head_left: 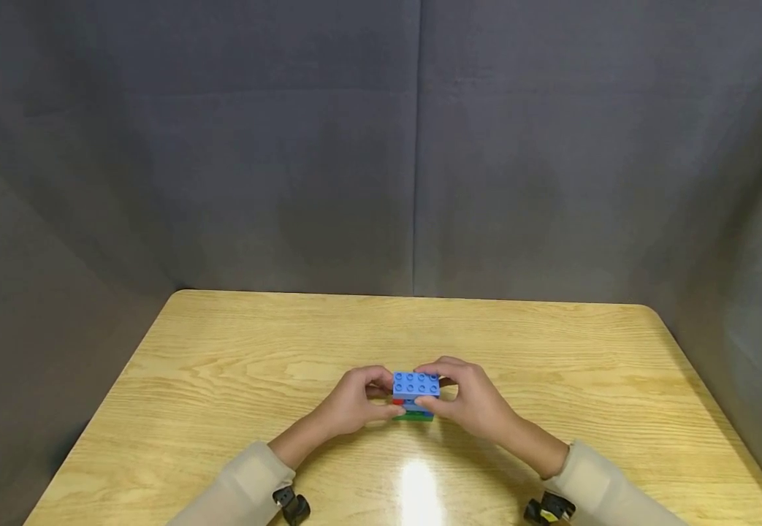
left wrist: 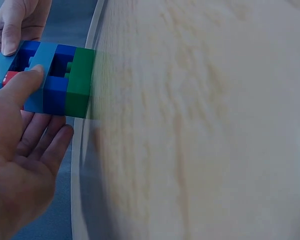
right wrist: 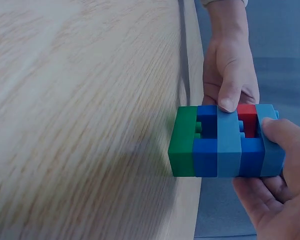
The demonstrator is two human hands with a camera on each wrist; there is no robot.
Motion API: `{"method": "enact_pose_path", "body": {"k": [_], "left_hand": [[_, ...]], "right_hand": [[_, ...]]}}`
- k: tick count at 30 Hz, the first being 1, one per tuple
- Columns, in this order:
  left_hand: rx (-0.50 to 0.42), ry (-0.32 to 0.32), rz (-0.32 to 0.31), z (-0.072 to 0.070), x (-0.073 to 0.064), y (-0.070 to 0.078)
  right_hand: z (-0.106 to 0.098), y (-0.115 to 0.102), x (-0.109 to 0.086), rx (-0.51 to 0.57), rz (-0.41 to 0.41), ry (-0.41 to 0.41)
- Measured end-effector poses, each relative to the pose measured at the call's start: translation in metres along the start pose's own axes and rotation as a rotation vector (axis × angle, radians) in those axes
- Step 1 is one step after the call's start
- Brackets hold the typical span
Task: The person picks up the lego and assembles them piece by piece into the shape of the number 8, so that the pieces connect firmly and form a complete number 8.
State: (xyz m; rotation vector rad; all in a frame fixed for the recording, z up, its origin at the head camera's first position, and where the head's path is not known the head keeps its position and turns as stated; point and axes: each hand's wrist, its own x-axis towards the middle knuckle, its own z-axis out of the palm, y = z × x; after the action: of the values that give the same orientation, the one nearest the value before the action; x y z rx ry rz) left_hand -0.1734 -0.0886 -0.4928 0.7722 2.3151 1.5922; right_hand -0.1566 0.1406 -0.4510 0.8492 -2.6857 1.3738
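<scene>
A stack of toy building bricks (head_left: 416, 384) stands on the table between both hands. Its bottom layer is a green brick (right wrist: 182, 142); above it come dark blue bricks, a light blue brick (right wrist: 229, 145), then a red brick (right wrist: 247, 120) beside a dark blue one. A light blue brick (right wrist: 271, 150) with studs tops it. My left hand (head_left: 352, 402) grips the stack's left side, its thumb on the middle light blue brick. From the right, my right hand (head_left: 475, 400) pinches the top brick, thumb on its near face and fingers behind.
The wooden table (head_left: 275, 336) has rounded far corners. Dark grey cloth (head_left: 413, 146) hangs behind it and along both sides. Small black devices (head_left: 291, 504) are strapped to both wrists. A bright glare spot lies on the wood in front of the stack.
</scene>
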Motion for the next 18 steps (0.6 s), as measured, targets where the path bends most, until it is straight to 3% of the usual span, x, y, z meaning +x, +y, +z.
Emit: {"method": "enact_pose_path", "body": {"k": [5,9,12,18], "left_hand": [[-0.013,-0.005,-0.022,-0.001,-0.002,0.012],[-0.026,-0.013,-0.035,-0.001,-0.001,0.012],[-0.026,-0.018,-0.029,-0.001,0.001,0.000],[-0.012,-0.033,-0.010,0.000,0.001,0.000]], "right_hand": [[-0.001,-0.002,0.001,0.007,0.001,-0.011],[-0.001,-0.002,0.000,0.013,0.005,-0.004],[-0.001,-0.003,-0.001,0.021,0.012,0.002],[-0.001,-0.001,-0.002,0.035,0.019,0.007]]}}
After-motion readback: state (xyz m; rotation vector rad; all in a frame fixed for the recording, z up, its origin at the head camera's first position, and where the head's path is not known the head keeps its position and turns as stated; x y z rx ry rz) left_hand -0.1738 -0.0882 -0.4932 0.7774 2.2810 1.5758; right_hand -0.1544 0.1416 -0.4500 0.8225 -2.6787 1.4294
